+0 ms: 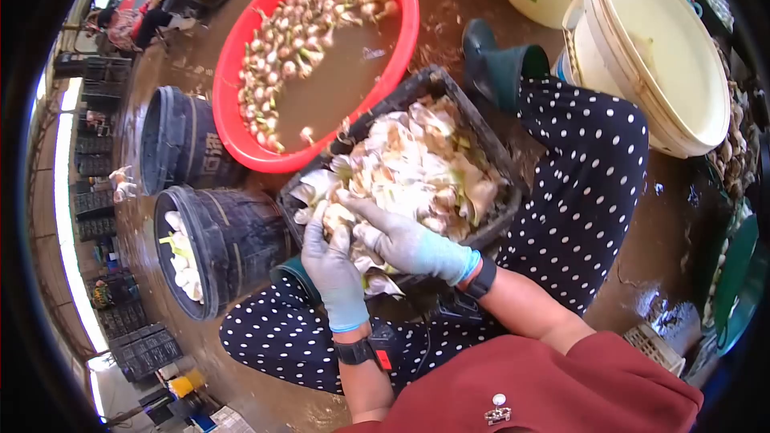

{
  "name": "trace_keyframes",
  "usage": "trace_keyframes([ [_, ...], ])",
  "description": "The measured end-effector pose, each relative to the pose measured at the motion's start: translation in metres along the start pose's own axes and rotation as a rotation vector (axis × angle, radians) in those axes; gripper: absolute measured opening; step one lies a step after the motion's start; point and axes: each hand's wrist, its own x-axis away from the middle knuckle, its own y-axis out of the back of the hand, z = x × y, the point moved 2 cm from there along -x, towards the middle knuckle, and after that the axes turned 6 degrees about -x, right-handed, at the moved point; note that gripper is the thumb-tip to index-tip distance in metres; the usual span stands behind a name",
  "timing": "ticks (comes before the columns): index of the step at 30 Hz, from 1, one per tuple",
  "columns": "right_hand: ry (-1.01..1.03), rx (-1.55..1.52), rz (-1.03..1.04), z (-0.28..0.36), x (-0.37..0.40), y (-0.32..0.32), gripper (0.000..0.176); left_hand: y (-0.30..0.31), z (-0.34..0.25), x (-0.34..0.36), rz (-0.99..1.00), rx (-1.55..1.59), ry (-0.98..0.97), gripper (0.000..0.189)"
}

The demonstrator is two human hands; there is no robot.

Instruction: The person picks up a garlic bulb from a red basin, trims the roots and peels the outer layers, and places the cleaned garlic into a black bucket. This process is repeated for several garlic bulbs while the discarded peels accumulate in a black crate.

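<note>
I see the left hand (325, 256) with its fingertips pinched round a garlic bulb (338, 217), the right hand (413, 244) with its fingers curled against the same bulb, above the left edge of the crate (483, 130). Peels (401, 168) heap inside. Left of it, a bucket (245, 228) holds white cloves (187, 266); beyond, bulbs (285, 52) crowd the left and far edges of a red tub (227, 124).

Wet brown floor (642, 248), dark crates (144, 350) lined up at left, bright strip of light (63, 208)
</note>
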Motion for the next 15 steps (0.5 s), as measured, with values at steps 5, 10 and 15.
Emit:
trace_keyframes([
  [5,-0.138,-0.095,0.016,-0.005,-0.004,0.008,0.041,0.000,0.011,-0.003,0.017,0.033,0.037,0.039],
  [10,-0.132,0.065,0.006,-0.001,0.000,0.002,0.042,0.001,0.017,-0.004,0.012,-0.041,0.001,0.040],
  [15,-0.149,-0.142,-0.015,-0.022,-0.004,-0.005,0.041,0.012,0.035,-0.005,-0.013,0.071,0.039,0.042],
])
